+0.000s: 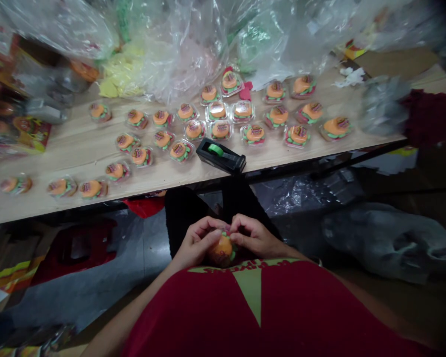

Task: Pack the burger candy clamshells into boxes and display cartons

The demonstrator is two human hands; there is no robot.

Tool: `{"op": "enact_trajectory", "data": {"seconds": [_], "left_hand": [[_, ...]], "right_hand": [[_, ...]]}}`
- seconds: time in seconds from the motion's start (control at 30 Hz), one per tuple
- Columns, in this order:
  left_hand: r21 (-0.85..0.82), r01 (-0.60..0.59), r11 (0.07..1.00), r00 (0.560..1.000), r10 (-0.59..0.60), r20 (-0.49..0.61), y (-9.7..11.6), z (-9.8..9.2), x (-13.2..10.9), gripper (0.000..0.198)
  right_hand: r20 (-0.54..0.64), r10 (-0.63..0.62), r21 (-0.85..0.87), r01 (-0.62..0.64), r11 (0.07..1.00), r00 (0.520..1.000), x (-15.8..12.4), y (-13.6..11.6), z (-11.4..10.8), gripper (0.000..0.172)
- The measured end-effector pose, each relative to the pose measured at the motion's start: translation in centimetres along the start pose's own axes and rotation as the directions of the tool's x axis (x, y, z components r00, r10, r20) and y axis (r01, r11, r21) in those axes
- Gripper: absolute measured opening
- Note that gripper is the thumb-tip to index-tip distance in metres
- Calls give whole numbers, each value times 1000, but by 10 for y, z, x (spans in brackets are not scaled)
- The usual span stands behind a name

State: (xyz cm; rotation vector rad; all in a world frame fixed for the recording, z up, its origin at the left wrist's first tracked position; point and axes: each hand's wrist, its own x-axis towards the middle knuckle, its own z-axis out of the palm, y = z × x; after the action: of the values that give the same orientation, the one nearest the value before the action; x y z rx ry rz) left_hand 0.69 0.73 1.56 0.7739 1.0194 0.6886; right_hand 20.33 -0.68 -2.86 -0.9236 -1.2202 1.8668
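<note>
Both my hands are down at my lap, below the table edge, closed round one burger-shaped toy (221,250) with an orange bun and green and red layers. My left hand (196,242) cups it from the left, fingers curled over its top. My right hand (253,236) pinches its upper right edge. On the wooden table (78,148) in front lie several of the same burger toys in clear plastic shells (219,130), spread in loose rows. A black tape dispenser (221,155) with a green roll sits at the near table edge, just above my hands.
Crumpled clear plastic bags (186,44) are piled along the table's far side, with yellow pieces (121,79) under them. Coloured boxes (29,131) stand at the left. A red stool (78,245) and grey bags (390,240) are on the floor below.
</note>
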Motion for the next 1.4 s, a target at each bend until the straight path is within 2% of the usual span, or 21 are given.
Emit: {"op": "enact_trajectory", "data": {"seconds": [0.17, 0.3, 0.5, 0.7, 0.8, 0.9, 0.97, 1.03, 1.1, 1.17, 1.27, 1.33, 1.4], "left_hand": [[36, -7, 999, 1000, 7, -4, -3, -1, 1, 21], [55, -27, 998, 1000, 27, 1, -9, -7, -4, 24], [258, -36, 966, 999, 26, 40, -7, -8, -3, 28], [291, -61, 955, 998, 53, 38, -3, -5, 2, 30], [264, -23, 964, 1000, 22, 3, -3, -2, 3, 29], [156, -6, 988, 999, 13, -46, -6, 0, 3, 26], [64, -9, 998, 992, 17, -128, -10, 2, 2, 22], [-43, -30, 999, 964, 17, -265, -15, 3, 2, 23], [-134, -78, 988, 917, 19, -399, -19, 5, 3, 27], [-171, -130, 977, 894, 40, -447, -20, 8, 3, 29], [-194, -135, 972, 922, 52, -384, -16, 15, 2, 25], [-219, -63, 974, 962, 1, -271, -10, 18, -1, 27], [-220, 54, 974, 990, -82, -119, -2, 19, -6, 41]], "right_hand": [[-68, -9, -31, 7, 1000, 998, 3, -3, 4, 30], [-71, -8, -36, 5, 999, 997, 3, -6, 4, 30], [-77, -34, -52, 30, 998, 996, 0, -1, 5, 30], [-93, -173, -148, 158, 976, 981, 2, -2, 3, 23], [-110, -86, -103, 75, 992, 990, 3, -3, 2, 28], [-109, 43, -43, -48, 998, 993, 0, -4, 0, 35], [-76, 92, -36, -95, 995, 993, -3, -4, -1, 37], [-35, 116, -38, -117, 992, 993, -6, -5, -2, 37], [-31, 113, -31, -114, 993, 993, -5, -6, -2, 37], [-86, 94, -3, -95, 995, 992, -1, -8, -2, 35], [-208, 44, 41, -36, 999, 977, 9, -15, -5, 31], [-257, -4, 16, 8, 1000, 966, 13, -19, -8, 29], [-281, -27, -13, 24, 1000, 959, 13, -20, -11, 27]]}}
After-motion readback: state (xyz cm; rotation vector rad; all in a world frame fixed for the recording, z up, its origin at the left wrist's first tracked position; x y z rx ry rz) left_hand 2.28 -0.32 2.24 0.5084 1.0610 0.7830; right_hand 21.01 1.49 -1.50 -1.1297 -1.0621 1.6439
